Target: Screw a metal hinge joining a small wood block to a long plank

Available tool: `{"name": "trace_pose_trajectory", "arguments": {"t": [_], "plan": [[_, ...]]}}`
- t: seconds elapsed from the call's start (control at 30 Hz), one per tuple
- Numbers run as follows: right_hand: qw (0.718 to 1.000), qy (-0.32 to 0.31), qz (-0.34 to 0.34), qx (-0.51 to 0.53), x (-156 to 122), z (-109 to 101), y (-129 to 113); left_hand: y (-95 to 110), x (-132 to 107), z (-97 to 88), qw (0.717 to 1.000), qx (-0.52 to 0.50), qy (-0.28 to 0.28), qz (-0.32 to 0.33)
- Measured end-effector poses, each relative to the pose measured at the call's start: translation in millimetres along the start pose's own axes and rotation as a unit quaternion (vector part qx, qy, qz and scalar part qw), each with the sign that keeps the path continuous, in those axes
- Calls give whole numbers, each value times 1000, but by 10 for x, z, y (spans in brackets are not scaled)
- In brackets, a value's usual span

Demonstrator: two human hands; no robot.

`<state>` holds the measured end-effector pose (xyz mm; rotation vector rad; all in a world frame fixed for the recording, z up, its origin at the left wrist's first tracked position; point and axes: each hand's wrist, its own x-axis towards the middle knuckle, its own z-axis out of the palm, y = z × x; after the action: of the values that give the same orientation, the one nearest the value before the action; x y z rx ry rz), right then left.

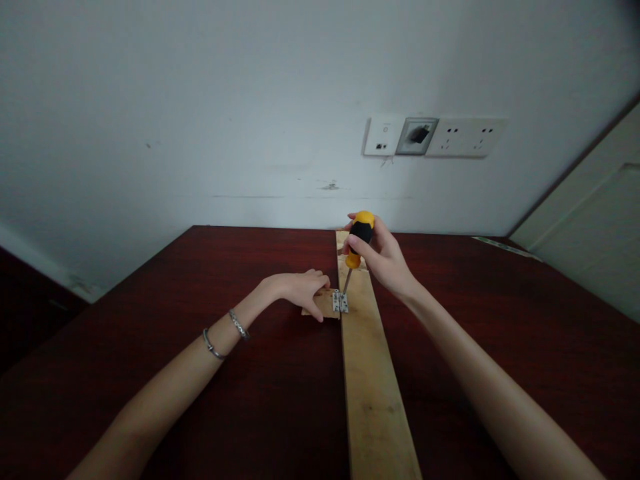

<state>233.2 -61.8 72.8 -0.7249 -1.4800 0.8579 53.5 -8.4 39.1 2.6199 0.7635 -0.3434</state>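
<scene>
My right hand [384, 259] is closed around the yellow and black handle of a screwdriver [358, 241], held upright with its tip down on a small metal hinge [341, 301]. The hinge bridges a long pale wooden plank [373, 373] and a small wooden block [324, 304] lying against the plank's left edge. My left hand [299, 289] rests flat on that small block with its fingers stretched out, pressing it down. Two thin bracelets circle my left wrist.
The plank lies lengthwise on a dark red-brown table [200, 320] that reaches back to a white wall. A row of wall sockets [435, 136] sits above the table. A pale cabinet or door [595, 227] stands at the right.
</scene>
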Motion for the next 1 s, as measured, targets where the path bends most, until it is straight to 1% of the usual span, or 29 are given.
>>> {"name": "trace_pose_trajectory", "arguments": {"t": [0.13, 0.23, 0.33, 0.43, 0.53, 0.6, 0.7, 0.83, 0.93, 1.0], "plan": [[997, -40, 22, 62, -1, -49, 1, 3, 1, -4, 1000, 5, -5, -4], [997, -48, 27, 53, 1, -64, -25, 2, 5, -3, 1000, 7, -9, -8], [1000, -29, 1, -5, 18, -59, -35, -1, 8, 0, 1000, 6, -9, -12], [998, 10, -40, -50, 40, -48, -3, -2, 9, -1, 1000, 8, -8, -10], [997, 30, -39, -59, 38, -28, 6, 0, 8, -4, 1000, 11, -8, -5], [998, 21, -19, -52, 24, -15, -19, 0, 8, -5, 1000, 11, -8, -4], [999, -11, -4, -44, 6, -21, -51, -5, 8, 0, 1000, 11, -6, -3], [998, -54, 20, -5, 19, -88, 8, -13, 6, 6, 1000, 18, -4, 0], [998, -59, 35, 12, 33, -123, 22, -12, 4, 2, 1000, 19, -3, 1], [998, -58, 32, -2, 33, -122, -28, -10, 3, -2, 1000, 19, -5, 2]]}}
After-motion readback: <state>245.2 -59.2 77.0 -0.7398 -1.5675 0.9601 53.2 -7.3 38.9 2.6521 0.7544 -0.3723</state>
